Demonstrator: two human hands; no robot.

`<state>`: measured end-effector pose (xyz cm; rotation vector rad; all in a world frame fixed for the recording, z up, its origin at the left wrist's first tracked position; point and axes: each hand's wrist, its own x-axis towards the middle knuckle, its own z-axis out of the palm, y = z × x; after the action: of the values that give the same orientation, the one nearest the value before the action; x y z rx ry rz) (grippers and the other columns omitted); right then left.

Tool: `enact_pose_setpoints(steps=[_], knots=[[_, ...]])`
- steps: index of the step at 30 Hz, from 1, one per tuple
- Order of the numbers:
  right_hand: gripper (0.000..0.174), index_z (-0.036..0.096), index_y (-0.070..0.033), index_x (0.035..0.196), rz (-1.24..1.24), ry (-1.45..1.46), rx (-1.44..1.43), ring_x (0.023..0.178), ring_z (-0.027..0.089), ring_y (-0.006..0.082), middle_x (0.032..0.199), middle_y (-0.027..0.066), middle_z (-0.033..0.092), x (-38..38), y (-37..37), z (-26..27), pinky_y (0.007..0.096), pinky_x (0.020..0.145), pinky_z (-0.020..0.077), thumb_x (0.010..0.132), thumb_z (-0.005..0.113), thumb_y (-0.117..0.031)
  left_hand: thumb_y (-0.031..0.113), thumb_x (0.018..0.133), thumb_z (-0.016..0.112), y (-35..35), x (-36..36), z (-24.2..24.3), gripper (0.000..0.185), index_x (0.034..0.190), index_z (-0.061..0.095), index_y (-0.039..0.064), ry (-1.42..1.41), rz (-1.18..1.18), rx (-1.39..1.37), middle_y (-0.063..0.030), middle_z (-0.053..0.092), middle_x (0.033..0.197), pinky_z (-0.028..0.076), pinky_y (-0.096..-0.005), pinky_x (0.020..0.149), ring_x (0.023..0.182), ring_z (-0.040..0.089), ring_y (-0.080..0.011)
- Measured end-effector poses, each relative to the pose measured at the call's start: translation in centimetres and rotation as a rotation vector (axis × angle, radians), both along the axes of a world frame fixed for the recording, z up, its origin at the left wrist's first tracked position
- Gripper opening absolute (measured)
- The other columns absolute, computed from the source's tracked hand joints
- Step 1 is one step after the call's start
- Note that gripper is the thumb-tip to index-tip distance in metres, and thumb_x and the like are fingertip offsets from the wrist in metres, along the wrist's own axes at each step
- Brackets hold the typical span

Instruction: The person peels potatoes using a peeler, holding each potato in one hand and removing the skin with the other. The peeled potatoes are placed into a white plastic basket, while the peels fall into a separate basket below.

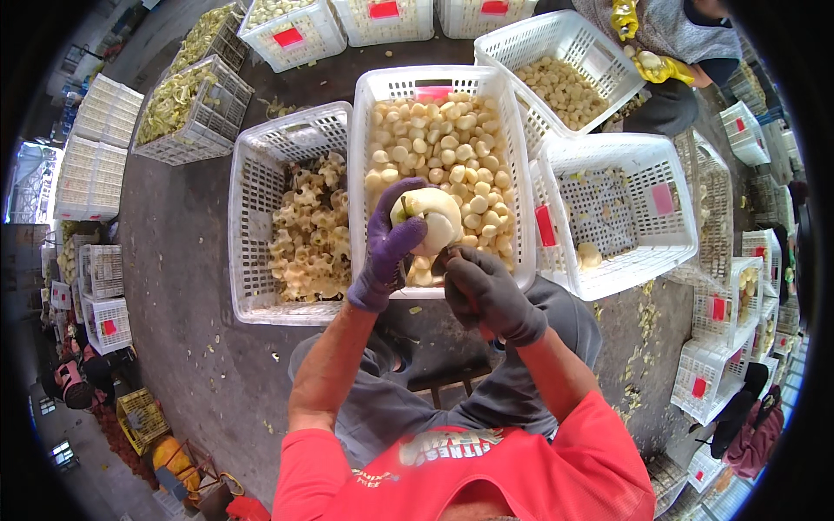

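My left hand [386, 244], in a purple glove, grips a large peeled pale fruit [425, 220] with a short stem and a green patch. A rounded cut face shows on its near side. My right hand [492, 293], in a dark grey glove, is closed around a small hand tool [449, 254]. Only the tool's dark end shows, at the fruit's lower edge; whether it touches is hard to tell. Both hands are over the near part of a white plastic crate [526, 195] holding many round pale fruit pieces [449, 143].
To the left, a white crate [238, 215] holds scooped-out fruit remains [309, 234]. On the right, another tilted crate [684, 215] contains a single pale fruit [589, 256] and scraps. Across from me, a co-worker's yellow-gloved hand [655, 65] is beside a crate [495, 49] of round pieces.
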<state>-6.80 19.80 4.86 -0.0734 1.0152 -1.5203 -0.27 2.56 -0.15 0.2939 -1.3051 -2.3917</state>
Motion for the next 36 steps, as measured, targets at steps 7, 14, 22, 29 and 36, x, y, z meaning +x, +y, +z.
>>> enact_pose_setpoints(steps=[7, 14, 22, 29, 36], knots=[[0.016, 0.06, -0.006, 0.094, -0.281, 1.021, 0.232, 0.061, 0.064, 0.0201, 0.069, 0.0029, 0.063, -0.6, -0.5, -2.3, 0.0334, 0.056, 0.0497, 0.097, 0.066, -0.021, 0.04, 0.098, 0.055, -0.9, 0.1, -1.4, 0.058, 0.146, 0.042, 0.012, -0.108, -0.032, 0.58, -0.0158, 0.05, 0.143, 0.045, -0.0556, 0.108, 0.132, 0.051, -0.0334], [0.013, 0.063, -0.008, 0.099, -0.345, 1.213, 0.373, 0.063, 0.066, 0.0246, 0.072, 0.0093, 0.065, -2.1, -0.5, -2.8, 0.0352, 0.061, 0.0506, 0.095, 0.068, -0.019, 0.04, 0.094, 0.06, -1.3, 0.5, -1.2, 0.061, 0.143, 0.045, 0.008, -0.03, -0.131, 0.656, -0.0178, 0.052, 0.142, 0.045, -0.0575, 0.108, 0.131, 0.052, -0.0367], [0.016, 0.063, -0.006, 0.101, -0.231, 1.175, 0.22, 0.065, 0.067, 0.0249, 0.072, 0.0108, 0.065, -0.3, -0.7, -0.9, 0.0348, 0.061, 0.0502, 0.098, 0.065, -0.021, 0.03, 0.094, 0.064, -0.8, 0.3, -1.1, 0.061, 0.143, 0.043, 0.001, -0.077, -0.131, 0.679, -0.0223, 0.055, 0.137, 0.047, -0.0558, 0.107, 0.128, 0.055, -0.0395], [0.017, 0.061, -0.008, 0.098, -0.209, 1.539, 0.314, 0.066, 0.068, 0.0313, 0.074, 0.012, 0.067, 0.3, -1.5, -1.0, 0.0401, 0.058, 0.0502, 0.094, 0.069, -0.022, 0.028, 0.101, 0.058, -0.1, 0.3, -0.9, 0.042, 0.136, 0.049, 0.005, -0.065, -0.079, 0.639, -0.015, 0.06, 0.126, 0.054, -0.0486, 0.1, 0.12, 0.062, -0.0305], [0.021, 0.055, -0.009, 0.102, -0.104, 1.679, 0.407, 0.064, 0.067, 0.0347, 0.073, 0.0151, 0.067, 0.8, -1.6, -1.7, 0.0444, 0.056, 0.0498, 0.096, 0.067, -0.026, 0.03, 0.102, 0.056, 1.1, -0.1, -1.4, 0.047, 0.142, 0.041, 0.009, -0.056, 0.053, 0.54, -0.0148, 0.055, 0.132, 0.055, -0.045, 0.098, 0.122, 0.06, -0.0285]])
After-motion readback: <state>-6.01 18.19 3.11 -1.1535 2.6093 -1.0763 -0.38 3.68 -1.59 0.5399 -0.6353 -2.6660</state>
